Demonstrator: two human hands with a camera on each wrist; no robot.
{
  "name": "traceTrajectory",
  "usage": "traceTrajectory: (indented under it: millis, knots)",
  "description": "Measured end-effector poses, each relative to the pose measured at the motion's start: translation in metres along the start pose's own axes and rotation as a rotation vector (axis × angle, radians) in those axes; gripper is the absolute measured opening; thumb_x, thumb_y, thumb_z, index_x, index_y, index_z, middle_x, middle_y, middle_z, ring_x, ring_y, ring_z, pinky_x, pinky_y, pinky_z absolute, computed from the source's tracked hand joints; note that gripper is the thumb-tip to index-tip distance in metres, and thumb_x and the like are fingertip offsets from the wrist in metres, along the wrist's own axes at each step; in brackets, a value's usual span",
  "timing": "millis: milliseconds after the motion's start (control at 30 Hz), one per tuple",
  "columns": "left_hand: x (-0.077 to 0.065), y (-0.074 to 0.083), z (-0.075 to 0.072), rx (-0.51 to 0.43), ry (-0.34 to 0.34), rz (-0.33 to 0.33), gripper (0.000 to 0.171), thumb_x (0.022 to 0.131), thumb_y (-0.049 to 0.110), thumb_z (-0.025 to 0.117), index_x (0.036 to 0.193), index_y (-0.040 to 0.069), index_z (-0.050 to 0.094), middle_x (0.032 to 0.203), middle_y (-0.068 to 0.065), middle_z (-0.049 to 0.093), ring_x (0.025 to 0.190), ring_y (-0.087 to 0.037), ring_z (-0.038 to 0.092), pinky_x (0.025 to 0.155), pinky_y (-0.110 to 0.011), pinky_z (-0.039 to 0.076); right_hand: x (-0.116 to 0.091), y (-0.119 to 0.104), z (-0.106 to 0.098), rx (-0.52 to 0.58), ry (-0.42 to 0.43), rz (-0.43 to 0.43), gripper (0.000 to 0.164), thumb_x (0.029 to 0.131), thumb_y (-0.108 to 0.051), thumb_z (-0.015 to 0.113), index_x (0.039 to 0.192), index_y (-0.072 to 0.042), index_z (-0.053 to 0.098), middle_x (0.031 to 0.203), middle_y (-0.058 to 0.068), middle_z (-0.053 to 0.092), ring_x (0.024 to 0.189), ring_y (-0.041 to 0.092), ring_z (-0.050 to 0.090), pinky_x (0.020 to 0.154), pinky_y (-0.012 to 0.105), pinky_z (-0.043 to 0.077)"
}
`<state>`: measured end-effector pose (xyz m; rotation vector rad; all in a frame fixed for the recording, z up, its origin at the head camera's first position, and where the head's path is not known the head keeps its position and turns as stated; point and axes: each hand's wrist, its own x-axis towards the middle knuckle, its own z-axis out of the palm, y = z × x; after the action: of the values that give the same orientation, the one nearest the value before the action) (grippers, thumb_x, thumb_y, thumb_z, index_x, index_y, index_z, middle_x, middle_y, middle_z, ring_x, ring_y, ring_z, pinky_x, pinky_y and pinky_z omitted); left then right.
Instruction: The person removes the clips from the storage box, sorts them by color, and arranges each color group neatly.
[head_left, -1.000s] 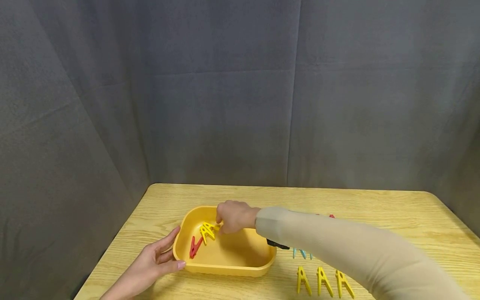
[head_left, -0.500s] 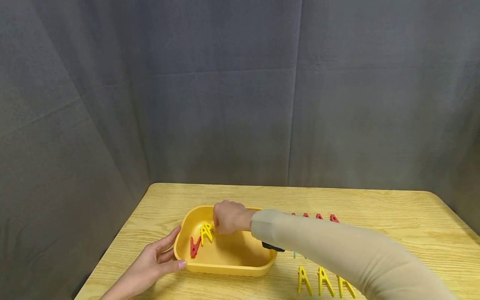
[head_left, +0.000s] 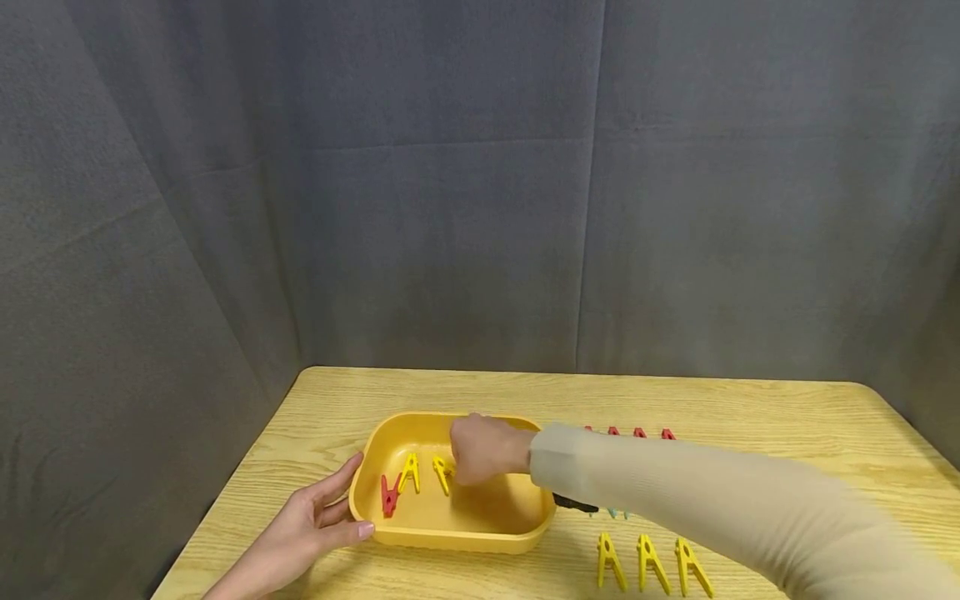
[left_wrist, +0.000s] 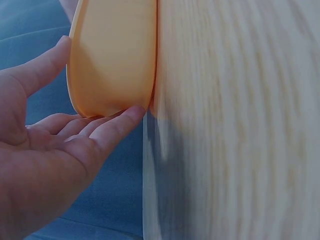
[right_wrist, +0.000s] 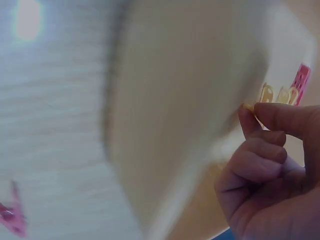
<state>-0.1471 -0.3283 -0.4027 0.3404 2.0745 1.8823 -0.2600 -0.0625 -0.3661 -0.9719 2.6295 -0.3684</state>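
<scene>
A yellow plastic basin [head_left: 450, 540] sits on the table. Inside lie a red clothespin [head_left: 390, 496] and a yellow clothespin [head_left: 409, 473], with another yellow clothespin [head_left: 442, 473] beside my right hand. My left hand [head_left: 311, 525] touches the basin's left end, its thumb at the front corner. In the left wrist view its fingers [left_wrist: 115, 127] are nearly straight against the wall. My right hand [head_left: 483, 450] is low inside the basin. Its thumb and index finger pinch a small yellow clothespin end [right_wrist: 248, 106] in the right wrist view; the rest is hidden.
Three yellow clothespins [head_left: 649, 562] stand in a row right of the basin. Behind my sleeve [head_left: 675, 492] is a row of red clothespins [head_left: 639, 432]. Pale blue clothespins [head_left: 612, 512] are mostly hidden under the forearm. A dark grey curtain [head_left: 450, 250] hangs behind the table.
My right hand dipped left toward the yellow clothespins, then came back right. The yellow clothespins, clustered before, are now apart. My left hand keeps its place.
</scene>
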Motion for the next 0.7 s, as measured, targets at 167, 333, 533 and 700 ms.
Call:
traceTrajectory:
  millis: [167,333,533,700]
  knots:
    - [0.002,0.002,-0.002,0.002,0.004,-0.014,0.094,0.099,0.006,0.074,0.165,-0.006,0.009,0.17,-0.027,0.009,0.147,-0.048,0.035,0.101,-0.034,0.055,-0.023,0.012,-0.003,0.102,0.023,-0.066,0.048,0.083,-0.012,0.088,0.048,-0.018,0.056,0.048,-0.015,0.043,0.048,0.003,0.031,0.049,0.019,0.033]
    - [0.002,0.004,-0.003,0.011,0.006,-0.012,0.095,0.099,0.007,0.075,0.166,-0.006,0.009,0.17,-0.026,0.009,0.147,-0.047,0.036,0.101,-0.034,0.055,-0.022,0.025,-0.001,0.181,0.069,-0.083,0.029,0.074,-0.015,0.098,0.099,-0.007,0.083,0.062,-0.007,0.06,0.057,0.006,0.047,0.06,0.023,0.047]
    - [0.002,0.003,-0.002,0.01,-0.001,-0.016,0.094,0.1,0.006,0.074,0.165,-0.007,0.008,0.169,-0.028,0.008,0.147,-0.049,0.034,0.102,-0.034,0.054,-0.014,0.038,0.01,0.244,0.02,-0.169,0.062,0.075,-0.01,0.097,0.13,0.002,0.072,0.048,-0.011,0.041,0.046,0.003,0.036,0.05,0.017,0.03]
    - [0.001,-0.001,-0.001,0.002,0.006,-0.013,0.093,0.099,0.004,0.074,0.165,-0.007,0.009,0.17,-0.029,0.007,0.148,-0.049,0.031,0.101,-0.033,0.054,-0.012,0.042,0.014,0.26,0.013,-0.217,0.064,0.076,-0.01,0.096,0.133,0.003,0.071,0.047,-0.013,0.038,0.046,0.002,0.034,0.052,0.017,0.03]
